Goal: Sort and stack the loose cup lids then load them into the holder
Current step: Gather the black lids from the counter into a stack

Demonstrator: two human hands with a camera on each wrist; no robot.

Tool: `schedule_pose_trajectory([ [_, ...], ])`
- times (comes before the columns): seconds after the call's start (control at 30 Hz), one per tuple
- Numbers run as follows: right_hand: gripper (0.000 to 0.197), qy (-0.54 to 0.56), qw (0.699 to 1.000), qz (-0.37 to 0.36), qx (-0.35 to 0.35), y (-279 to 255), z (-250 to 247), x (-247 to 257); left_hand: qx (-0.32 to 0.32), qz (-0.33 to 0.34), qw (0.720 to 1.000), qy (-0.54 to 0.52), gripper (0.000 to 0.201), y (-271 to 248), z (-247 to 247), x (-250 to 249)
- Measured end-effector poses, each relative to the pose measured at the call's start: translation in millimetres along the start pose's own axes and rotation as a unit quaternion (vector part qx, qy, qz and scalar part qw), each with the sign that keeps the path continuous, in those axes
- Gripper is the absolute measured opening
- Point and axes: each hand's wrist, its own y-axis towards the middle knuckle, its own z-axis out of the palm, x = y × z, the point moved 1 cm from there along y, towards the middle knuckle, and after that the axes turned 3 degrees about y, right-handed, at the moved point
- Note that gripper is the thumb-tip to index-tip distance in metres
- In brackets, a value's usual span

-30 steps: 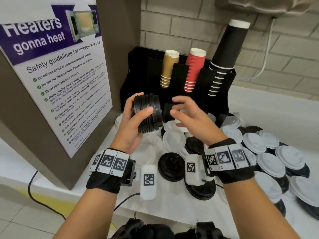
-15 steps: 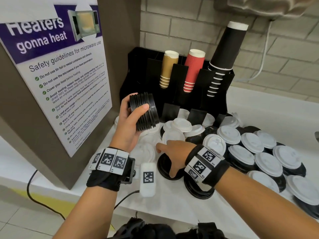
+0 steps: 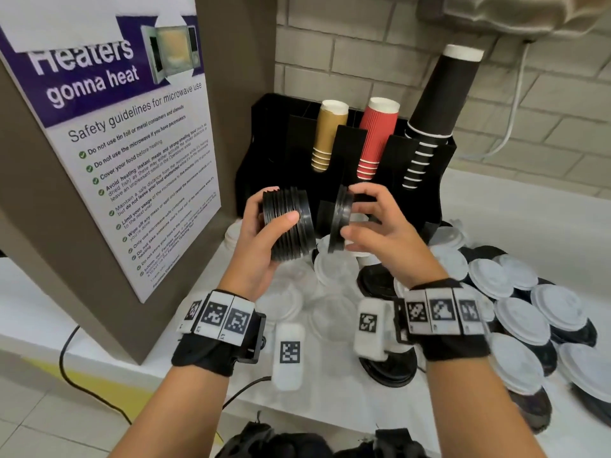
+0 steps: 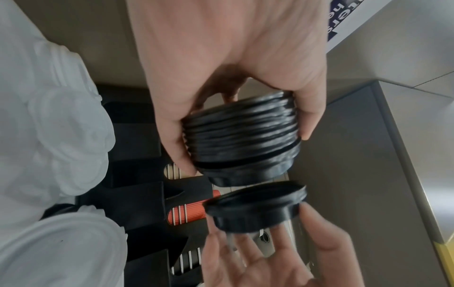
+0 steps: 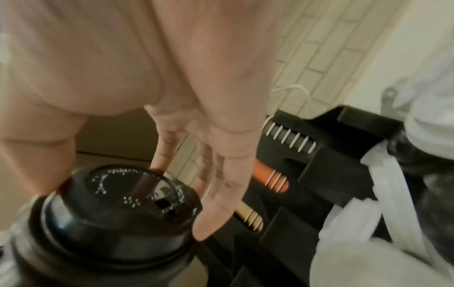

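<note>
My left hand [image 3: 264,226] grips a stack of black cup lids [image 3: 288,223] held on its side above the counter; the same stack of lids [image 4: 242,139] fills the left wrist view. My right hand [image 3: 370,223] pinches a single black lid [image 3: 339,223] by its rim, a small gap to the right of the stack and facing it. In the right wrist view that single lid [image 5: 117,209] shows its top with the sip hole. The black holder [image 3: 334,160] stands behind both hands.
Gold [image 3: 329,137], red [image 3: 377,140] and black cups [image 3: 436,104] stick out of the holder. Loose white lids [image 3: 515,319] and black lids [image 3: 390,368] cover the counter to the right and below my hands. A brown cabinet with a microwave poster [image 3: 125,153] stands at left.
My right hand went down to the counter, took one black lid and lifted it up beside the stack. The left hand kept holding the stack at about the same height.
</note>
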Motion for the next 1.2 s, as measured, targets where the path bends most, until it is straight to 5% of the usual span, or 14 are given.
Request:
schedule_pose_trajectory([
  [0.37, 0.059, 0.010, 0.999, -0.042, 0.030, -8, 20, 3, 0.095, -0.027, 0.994, 0.055, 0.066, -2, 2, 4],
  [1.2, 0.058, -0.025, 0.996, -0.073, 0.040, -2, 22, 7, 0.080, -0.012, 0.997, -0.013, 0.055, 6, 6, 7],
])
